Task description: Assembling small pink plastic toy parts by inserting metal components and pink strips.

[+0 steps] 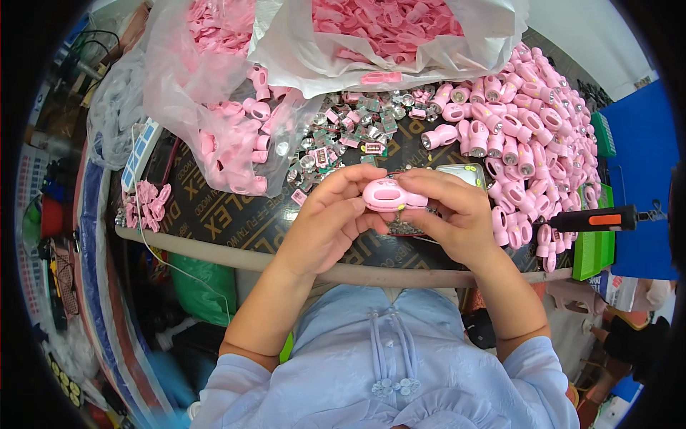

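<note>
Between my two hands, above the table's front edge, is a small pink flashlight casing [386, 194] with an oval handle opening. My left hand [332, 218] pinches its left end between thumb and fingers. The fingers and thumb of my right hand [454, 214] close on its right end, which they partly cover. A small yellow-green part [401, 206] shows on the casing near my right thumb. Behind my right hand lies a shallow metal tray [468, 174], mostly hidden by the hands.
A big heap of pink flashlights [529, 121] fills the right side. Circuit boards and reflectors [350, 132] lie mid-table. Bags of pink shells [389, 32] stand at the back. At right hang a black-and-orange electric screwdriver [597, 219] and a green tray [594, 247]; a power strip [141, 154] lies left.
</note>
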The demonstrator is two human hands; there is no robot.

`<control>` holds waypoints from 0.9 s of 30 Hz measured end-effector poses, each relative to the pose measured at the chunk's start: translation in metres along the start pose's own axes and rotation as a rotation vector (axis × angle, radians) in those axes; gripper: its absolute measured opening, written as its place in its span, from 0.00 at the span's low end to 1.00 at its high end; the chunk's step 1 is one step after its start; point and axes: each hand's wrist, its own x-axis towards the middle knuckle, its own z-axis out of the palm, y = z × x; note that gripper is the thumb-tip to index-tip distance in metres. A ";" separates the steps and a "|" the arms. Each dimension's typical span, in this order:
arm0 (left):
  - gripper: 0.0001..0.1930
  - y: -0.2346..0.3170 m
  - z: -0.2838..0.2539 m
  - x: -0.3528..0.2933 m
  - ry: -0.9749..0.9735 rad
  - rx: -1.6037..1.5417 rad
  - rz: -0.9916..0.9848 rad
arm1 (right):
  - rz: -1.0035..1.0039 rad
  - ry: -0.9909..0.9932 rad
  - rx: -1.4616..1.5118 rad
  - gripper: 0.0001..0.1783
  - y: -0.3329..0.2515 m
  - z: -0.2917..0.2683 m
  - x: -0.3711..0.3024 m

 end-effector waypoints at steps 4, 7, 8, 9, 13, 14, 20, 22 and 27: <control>0.19 -0.004 -0.002 0.005 -0.035 -0.045 -0.023 | -0.082 0.003 -0.078 0.24 0.001 0.000 0.000; 0.18 -0.009 0.000 0.010 -0.044 -0.085 -0.027 | -0.034 0.040 -0.003 0.24 0.003 0.000 -0.006; 0.18 -0.009 0.001 0.011 -0.046 -0.085 -0.029 | -0.057 0.047 -0.082 0.24 0.001 -0.001 -0.006; 0.18 -0.008 0.004 0.013 -0.036 -0.079 -0.062 | -0.080 0.054 -0.161 0.25 -0.001 -0.003 -0.007; 0.18 -0.007 0.016 0.017 0.092 0.123 -0.090 | -0.031 0.097 -0.136 0.25 0.007 -0.013 -0.018; 0.16 -0.011 0.014 0.019 0.188 0.428 -0.035 | 0.009 0.092 -0.034 0.26 0.008 -0.018 -0.020; 0.03 -0.035 0.010 0.029 -0.079 1.968 0.605 | 0.044 0.150 0.165 0.27 0.006 -0.028 -0.027; 0.03 -0.038 0.013 0.032 -0.081 2.001 0.600 | 0.035 0.164 0.155 0.26 0.005 -0.030 -0.029; 0.02 -0.044 0.014 0.039 -0.085 2.072 0.611 | 0.022 0.183 0.153 0.27 0.005 -0.035 -0.033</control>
